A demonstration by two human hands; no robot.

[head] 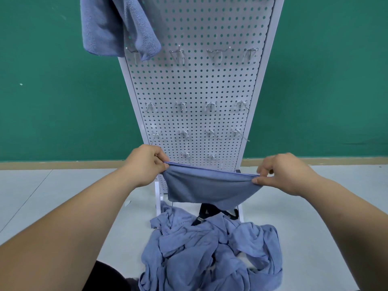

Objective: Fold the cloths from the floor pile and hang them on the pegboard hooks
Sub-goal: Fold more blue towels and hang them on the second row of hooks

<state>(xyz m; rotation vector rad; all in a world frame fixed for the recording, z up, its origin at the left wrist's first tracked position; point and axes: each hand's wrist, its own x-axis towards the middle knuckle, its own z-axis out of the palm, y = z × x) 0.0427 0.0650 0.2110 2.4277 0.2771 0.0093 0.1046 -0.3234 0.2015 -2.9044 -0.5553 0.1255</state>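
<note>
Left hand [144, 164] and right hand [287, 173], arms outstretched, each pinch an upper corner of a soft, napped blue-grey cloth [207, 187] — doubled, layered edge taut, body sagging above the crumpled floor pile [210, 253] of like cloths. Step judged: folding, mid-way. Next calls for a further fold, then a bare wire hook [178, 54] on the white perforated metal pegboard [195, 85] — a hung cloth [113, 26] drapes top left
</note>
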